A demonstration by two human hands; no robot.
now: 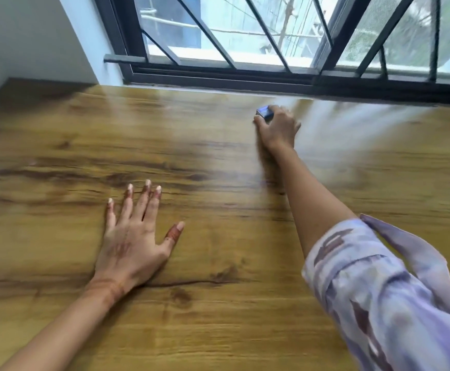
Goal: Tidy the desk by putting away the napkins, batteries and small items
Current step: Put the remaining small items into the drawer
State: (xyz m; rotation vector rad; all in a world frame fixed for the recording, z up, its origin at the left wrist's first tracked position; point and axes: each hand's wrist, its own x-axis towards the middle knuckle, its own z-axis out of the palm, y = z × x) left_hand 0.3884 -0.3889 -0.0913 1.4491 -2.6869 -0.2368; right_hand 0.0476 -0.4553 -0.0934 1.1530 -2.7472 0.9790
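My right hand (278, 128) reaches far across the wooden desk (218, 236) toward the window and its fingers are closed around a small blue box-shaped item (264, 113), most of which is hidden by the fingers. My left hand (135, 234) lies flat on the desk near me, palm down, fingers spread, holding nothing. No napkins or batteries show in the head view.
A barred window with a dark frame (245, 76) runs along the far edge of the desk. A white wall (31, 44) closes the far left corner. My patterned lilac sleeve (379, 303) covers the lower right.
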